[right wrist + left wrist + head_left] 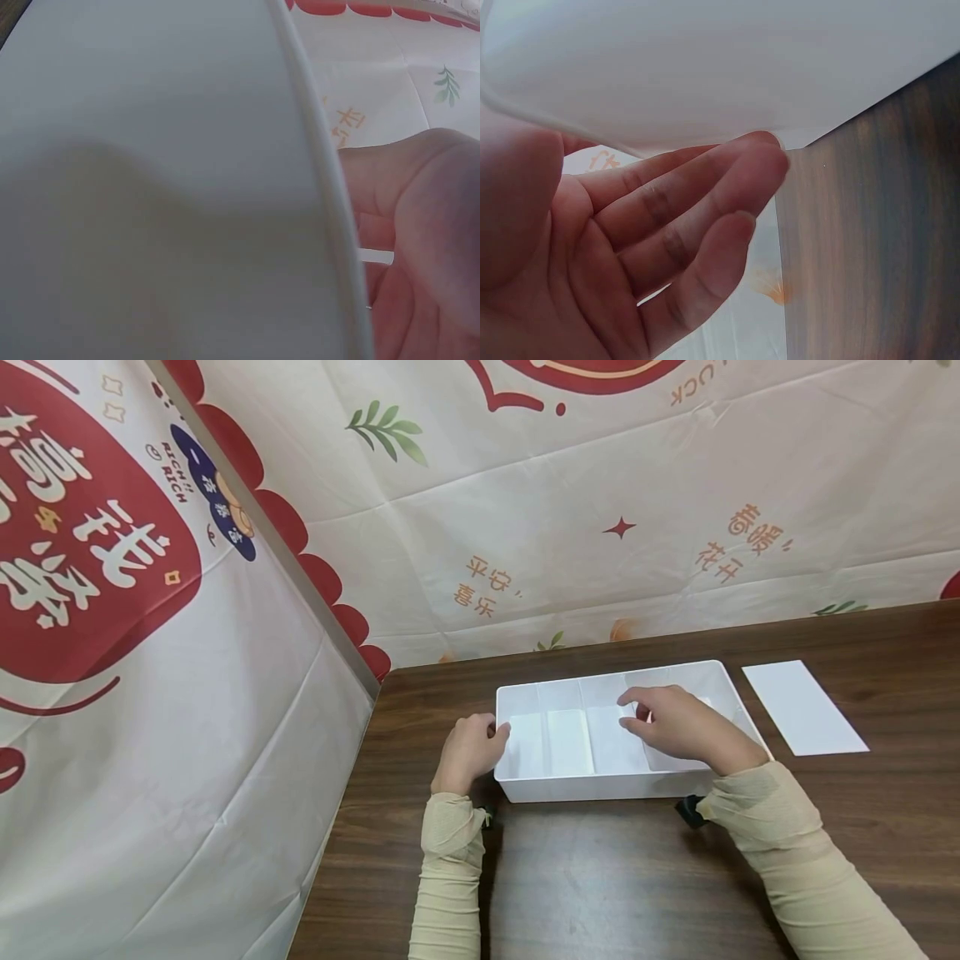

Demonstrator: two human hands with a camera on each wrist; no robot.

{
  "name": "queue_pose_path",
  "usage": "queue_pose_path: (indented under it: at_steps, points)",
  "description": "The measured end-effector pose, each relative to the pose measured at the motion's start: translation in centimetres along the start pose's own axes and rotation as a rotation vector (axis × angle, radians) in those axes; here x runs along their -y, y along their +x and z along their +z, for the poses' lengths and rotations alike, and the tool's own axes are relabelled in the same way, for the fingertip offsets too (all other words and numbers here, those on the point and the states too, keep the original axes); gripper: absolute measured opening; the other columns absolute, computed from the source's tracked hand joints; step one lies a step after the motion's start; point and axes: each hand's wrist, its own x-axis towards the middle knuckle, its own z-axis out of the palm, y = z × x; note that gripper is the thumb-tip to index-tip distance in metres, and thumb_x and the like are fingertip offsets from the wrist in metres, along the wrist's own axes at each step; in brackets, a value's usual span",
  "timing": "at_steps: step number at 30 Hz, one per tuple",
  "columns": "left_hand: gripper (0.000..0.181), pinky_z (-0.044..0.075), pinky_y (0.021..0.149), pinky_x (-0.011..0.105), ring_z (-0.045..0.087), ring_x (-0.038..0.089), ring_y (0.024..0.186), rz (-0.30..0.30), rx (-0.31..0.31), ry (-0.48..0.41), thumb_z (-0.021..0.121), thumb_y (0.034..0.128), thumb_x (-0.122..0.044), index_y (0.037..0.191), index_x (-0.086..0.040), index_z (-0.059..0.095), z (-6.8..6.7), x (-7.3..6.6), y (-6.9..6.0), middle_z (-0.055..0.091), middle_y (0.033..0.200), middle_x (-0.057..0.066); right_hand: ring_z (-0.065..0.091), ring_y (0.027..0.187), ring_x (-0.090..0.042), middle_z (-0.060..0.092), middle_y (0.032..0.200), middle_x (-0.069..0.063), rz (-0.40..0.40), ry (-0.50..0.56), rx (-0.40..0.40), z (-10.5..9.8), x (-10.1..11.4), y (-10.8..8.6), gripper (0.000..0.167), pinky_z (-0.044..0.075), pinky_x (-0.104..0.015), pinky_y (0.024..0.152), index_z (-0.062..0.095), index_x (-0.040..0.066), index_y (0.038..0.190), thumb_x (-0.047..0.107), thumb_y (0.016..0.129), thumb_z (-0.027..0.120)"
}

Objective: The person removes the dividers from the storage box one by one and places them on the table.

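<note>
A white tray point(570, 788) with several compartments sits on the dark wooden table. My left hand point(469, 748) grips its left end, with the thumb at the rim. In the left wrist view, fingers point(731, 176) touch the outside of the white wall point(727, 67). Over the right half of the tray is my right hand point(678, 724), its thumb and index finger curved and apart near a divider. Whether a thin white thing lies between them, I cannot tell. A brighter white panel point(570, 742) lies in one compartment. The tray's wall hides most right fingers in the right wrist view.
To the right of the tray, a white rectangular card point(806, 708) lies on the table point(585, 877). Printed white cloth point(555, 527) hangs behind the table, and another printed cloth point(225, 693) hangs on the left.
</note>
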Motion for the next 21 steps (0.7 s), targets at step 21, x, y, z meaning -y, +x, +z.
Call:
queue_pose_path:
  at_steps: [21]
  points:
    - [0.032, 0.04, 0.054, 0.028, 0.05, 0.015, 0.058, -0.01, 0.001, -0.003, 0.054, 0.1002, -0.03, 0.079, -0.009, 0.064, 0.02, -0.04, 0.04, 0.055, 0.064, 0.002, 0.055, 0.069, -0.019, 0.064, 0.085, -0.01, 0.046, -0.054, 0.021, 0.79, 0.29, 0.34, 0.034, 0.051, -0.036, 0.062, 0.062, -0.004, 0.122, 0.016, 0.094, 0.065]
